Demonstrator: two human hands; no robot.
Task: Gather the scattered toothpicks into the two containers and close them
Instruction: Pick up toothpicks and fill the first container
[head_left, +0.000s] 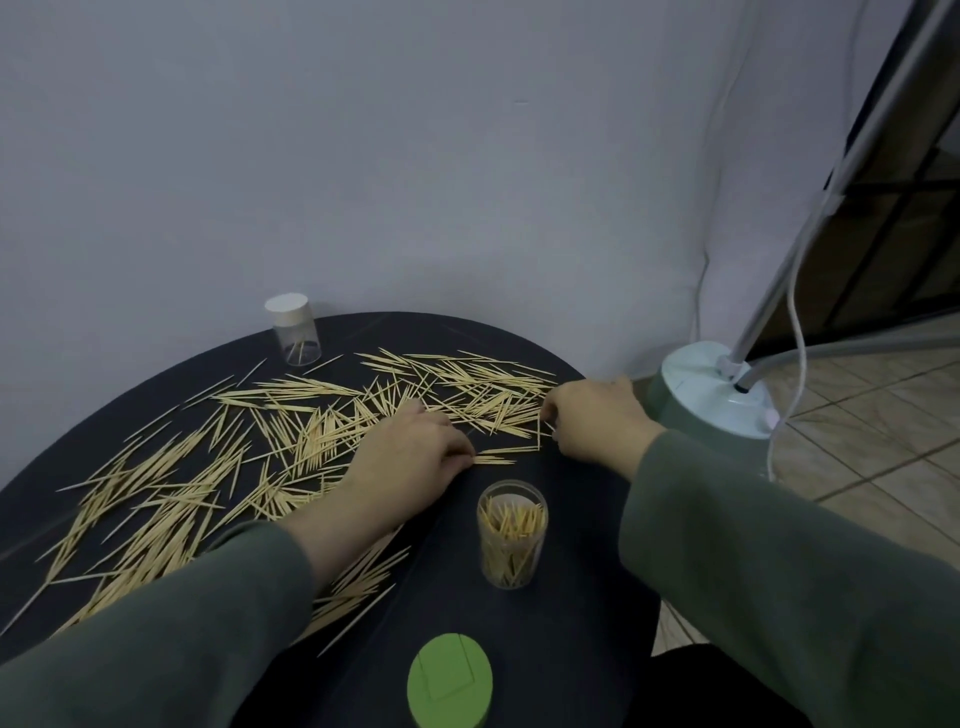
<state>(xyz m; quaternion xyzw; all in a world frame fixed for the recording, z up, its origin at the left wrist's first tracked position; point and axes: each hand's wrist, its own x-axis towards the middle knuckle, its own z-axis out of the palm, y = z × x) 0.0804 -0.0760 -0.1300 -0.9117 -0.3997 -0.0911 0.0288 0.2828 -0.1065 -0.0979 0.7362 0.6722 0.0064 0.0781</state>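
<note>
So the round dark worktop (571, 623) is covered in scattered toothpicks (171, 499), mostly across the left and far side, with a thinner bunch running under the person's left sleeve. The open clear container (511, 535) stands upright near the front, between the two arms, and it's already fairly full of toothpicks standing on end. The second container (292, 330) sits at the far left edge with its white cap on and only a few toothpicks visible inside. A green lid (450, 680) lies flat at the near edge. The left hand (410, 462) rests on the pile with its fingers curled down onto some toothpicks, and the right hand (592, 421) has its fingers pinched together on a few at the pile's right end.
</note>
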